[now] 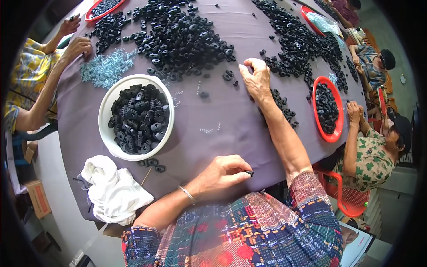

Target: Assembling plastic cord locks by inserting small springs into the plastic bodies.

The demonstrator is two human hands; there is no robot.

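- Since the small black plastic piece [249, 173] is pinched at my left hand [221, 174] fingertips near the table's near edge, I judge it light, stiff and a little slick (best held by its sides).
- My right hand [255, 80], fingers bunched narrow, reaches to the loose black pieces [187, 35]; what it grips I cannot tell.
- White bowl [106, 116] of pieces sits left, on the purple cloth [213, 115].

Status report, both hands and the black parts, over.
Left hand pinching one small black part near table edge. Right hand stretched out, fingertips at the loose black parts. White bowl of parts on the left, nothing between the hands.
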